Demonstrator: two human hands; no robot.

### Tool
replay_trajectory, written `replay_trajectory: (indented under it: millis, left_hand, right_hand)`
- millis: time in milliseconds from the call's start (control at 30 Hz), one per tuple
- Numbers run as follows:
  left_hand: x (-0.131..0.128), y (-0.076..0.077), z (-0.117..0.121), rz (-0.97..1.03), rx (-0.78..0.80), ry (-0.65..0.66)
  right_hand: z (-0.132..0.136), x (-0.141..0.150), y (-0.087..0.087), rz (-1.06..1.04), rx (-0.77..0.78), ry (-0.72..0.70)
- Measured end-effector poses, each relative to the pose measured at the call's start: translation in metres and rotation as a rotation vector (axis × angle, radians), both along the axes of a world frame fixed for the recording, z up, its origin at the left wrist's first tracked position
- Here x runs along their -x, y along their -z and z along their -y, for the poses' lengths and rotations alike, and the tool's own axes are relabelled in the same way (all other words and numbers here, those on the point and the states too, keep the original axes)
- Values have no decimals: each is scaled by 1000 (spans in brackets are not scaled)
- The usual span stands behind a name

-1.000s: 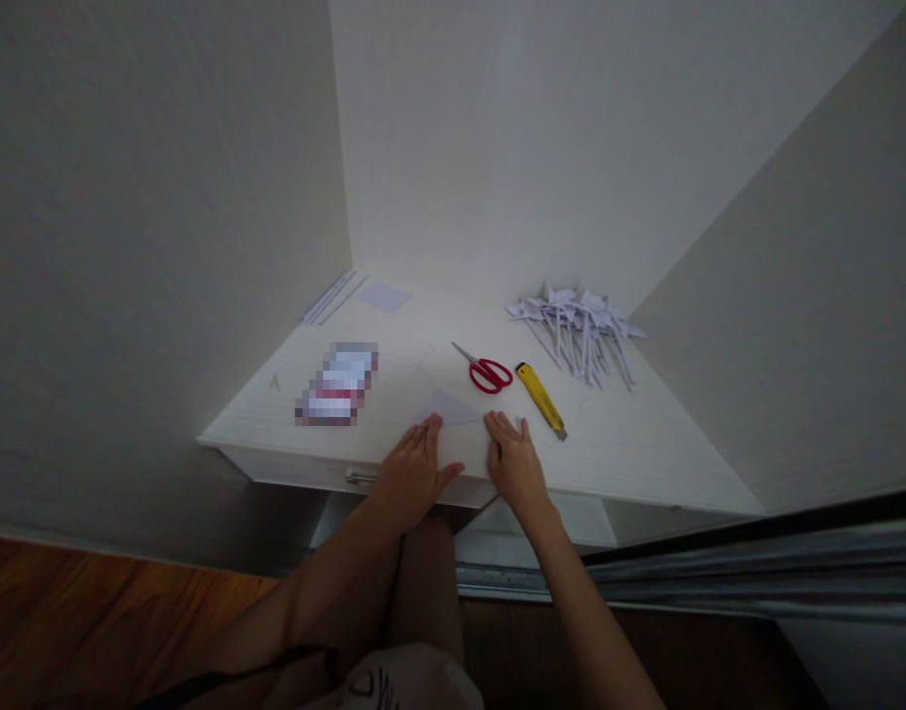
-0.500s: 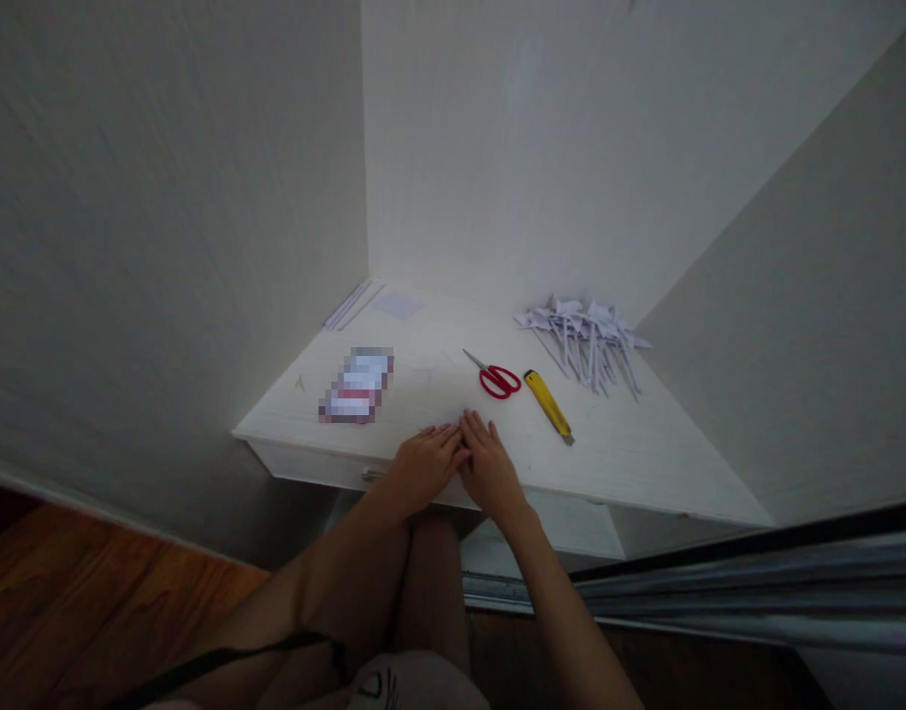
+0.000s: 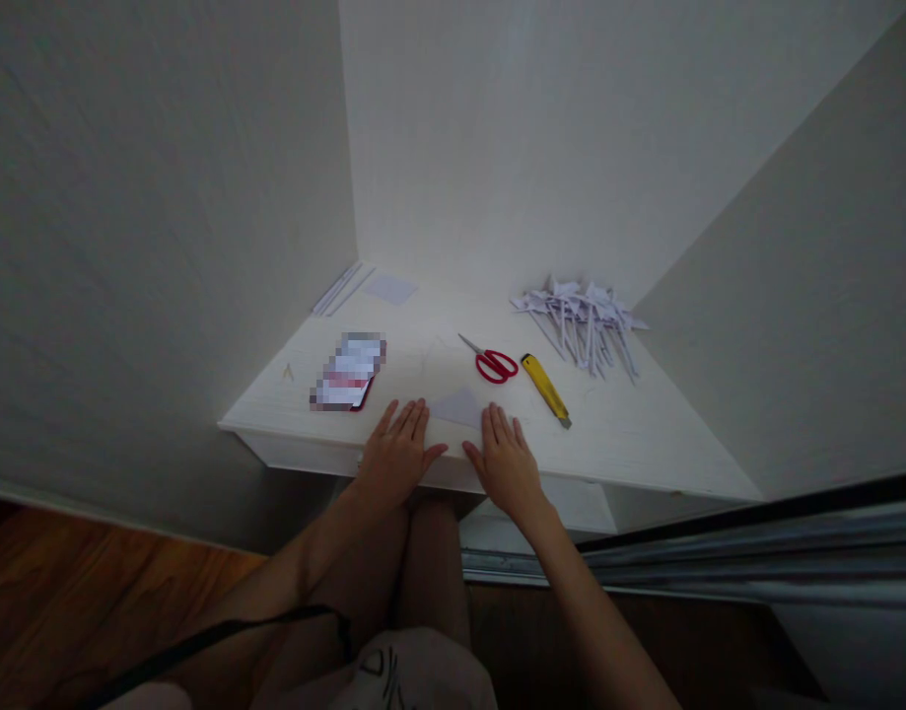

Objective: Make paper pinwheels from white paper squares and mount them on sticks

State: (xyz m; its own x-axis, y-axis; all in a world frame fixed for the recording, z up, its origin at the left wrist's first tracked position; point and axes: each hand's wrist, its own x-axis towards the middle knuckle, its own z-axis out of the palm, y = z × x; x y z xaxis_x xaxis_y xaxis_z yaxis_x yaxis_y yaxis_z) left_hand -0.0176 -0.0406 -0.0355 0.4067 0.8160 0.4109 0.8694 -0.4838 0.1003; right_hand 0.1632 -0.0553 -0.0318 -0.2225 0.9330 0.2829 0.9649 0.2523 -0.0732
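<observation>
A folded sheet of white paper (image 3: pixel 456 407) lies flat near the front edge of the white desk (image 3: pixel 645 454). At its left edge rests my left hand (image 3: pixel 397 449), palm down, fingers stretched out. My right hand (image 3: pixel 506 456) lies likewise on the paper's right edge, fingers extended. Both thumbs point inward along the front of the desk. Just beyond the right hand are red-handled scissors (image 3: pixel 493 363), and a yellow utility knife (image 3: pixel 546 390) lies to their right.
Behind the knife is a heap of white paper pinwheel-like shapes on sticks (image 3: pixel 586 316). A phone with a blurred screen (image 3: pixel 349 373) lies at left. Several thin paper sticks (image 3: pixel 341 289) and a square of paper (image 3: pixel 391 288) sit in the far left corner. Walls enclose the desk.
My hands were close together over the paper; they have moved apart, left and right, and the paper between them now shows. The view has shifted slightly.
</observation>
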Motion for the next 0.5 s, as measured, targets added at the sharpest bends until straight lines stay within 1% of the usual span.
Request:
replay_trajectory:
  millis: [100,233,367,400,500]
  left_hand:
    - [1,1,0,56,-13,4]
    - [1,-1,-2,38,-18,24]
    - [-6,-5,-8,23,-9,7]
    - [-9,-5,-10,32,-9,20]
    - [-16,-3,-16,68,52,144]
  right_hand:
    - [5,-16,1,8,3,25]
    - [4,-30,-1,-64,53,-12]
    - [-1,-25,1,-248,74,-78]
    - [-2,-22,2,-277,67,-90]
    - [-2,-13,7,-323,37,-89]
